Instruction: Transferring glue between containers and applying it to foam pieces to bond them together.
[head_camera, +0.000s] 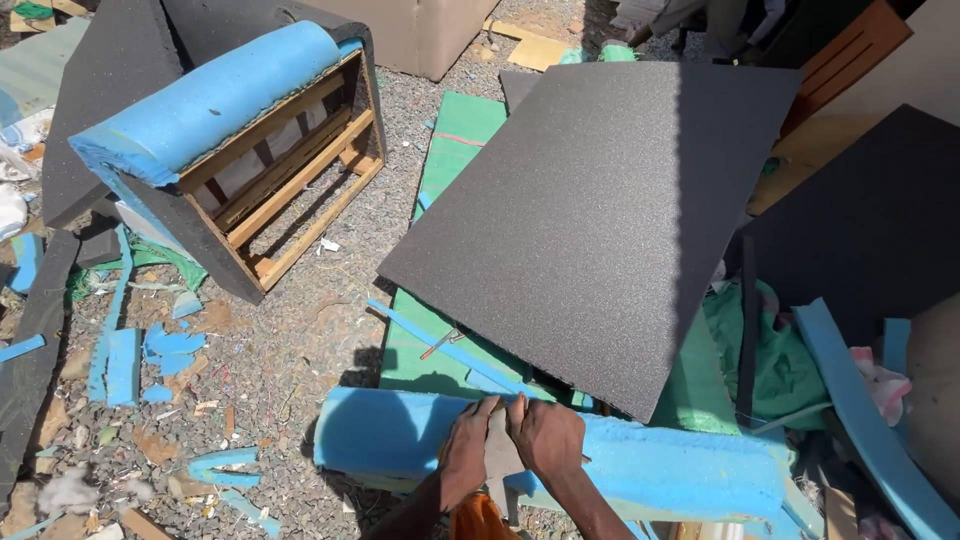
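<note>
Both hands, left hand (466, 448) and right hand (546, 437), are gripping a pale flat blade (497, 450) against the long blue foam bolster (640, 465); fingers clenched. Risk: blade slipping toward knuckles, tearing foam unevenly.

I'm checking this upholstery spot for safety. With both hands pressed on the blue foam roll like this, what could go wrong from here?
1. The left hand and right hand sit close together around a pale flat piece on the blue foam roll; if it is a blade, a slip might nick a finger.
2. The dark grey sheet overhangs the roll and might slide onto the hands.
3. Foam scraps litter the gravel, a possible trip hazard.
</note>
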